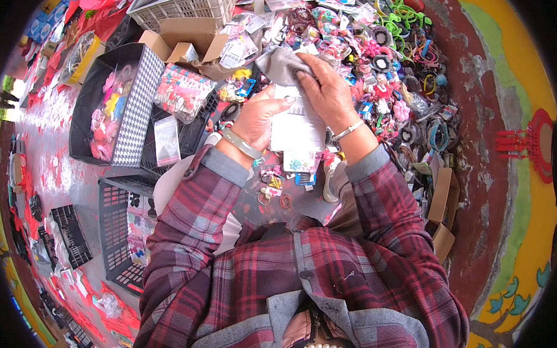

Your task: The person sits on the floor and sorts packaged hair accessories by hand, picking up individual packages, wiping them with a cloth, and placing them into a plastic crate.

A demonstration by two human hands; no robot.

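Note:
My left hand point(259, 120) grips a white card point(289, 134) by its left side, the thumb lying across its face. A row of small dark loop shapes shows on the upper part of the card; what they are is too small to tell. In my right hand point(331, 100) a grey cloth point(277, 65) is pinched at the card's top edge, and the fingers cover part of both. Just below the card lies a small white packet point(298, 162) with a teal flower-shaped piece.
A big heap of hair ties and trinkets point(380, 76) spreads ahead and to the right, with green plastic pieces point(402, 13) at its far end. On the left stand a houndstooth-sided bin point(135, 105), a black crate point(116, 237) and an opened cardboard box point(188, 32). Another cardboard box point(444, 195) sits at right.

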